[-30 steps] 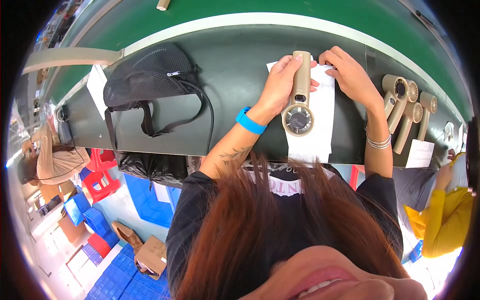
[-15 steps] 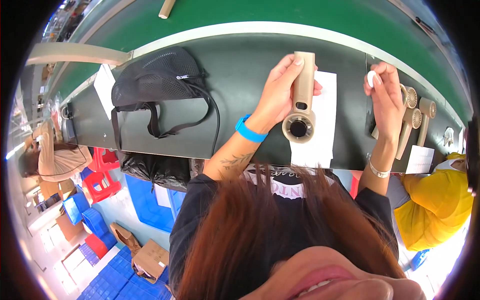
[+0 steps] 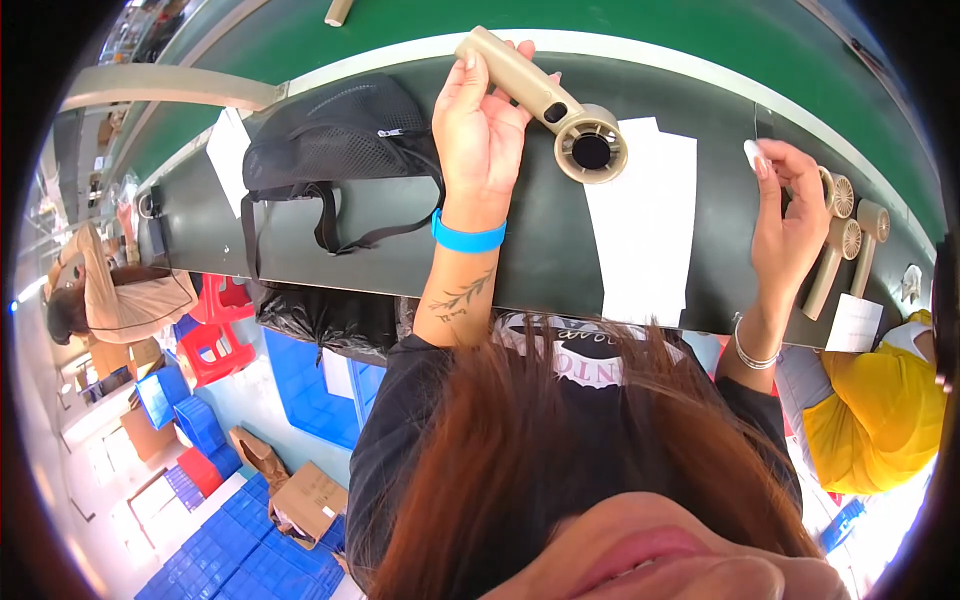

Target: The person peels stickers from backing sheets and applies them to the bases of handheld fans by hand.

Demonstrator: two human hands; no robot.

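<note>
A beige handheld fan (image 3: 522, 88) is in my left hand (image 3: 478, 145), tilted, its handle up to the left and its round head down to the right. The fingers wrap round the handle; the palm faces up. The fan's head hangs by the upper left edge of white paper sheets (image 3: 650, 225) on the dark table. My right hand (image 3: 788, 215) is raised to the right, thumb and index finger pinching a small white oval piece (image 3: 752, 154) whose kind I cannot make out. Several more beige fans (image 3: 828, 265) lie just right of that hand, partly hidden by it.
A black mesh bag (image 3: 335, 135) with straps lies on the left of the table. Another white sheet (image 3: 855, 322) is at the right edge, near a person in yellow (image 3: 872, 420). Red stools (image 3: 215, 345) and blue crates (image 3: 230, 550) stand on the floor to the left.
My left hand has moved up and left with the fan, whose handle has swung from upright to leaning left. More of the paper shows. The right hand has shifted slightly, still pinching the white piece.
</note>
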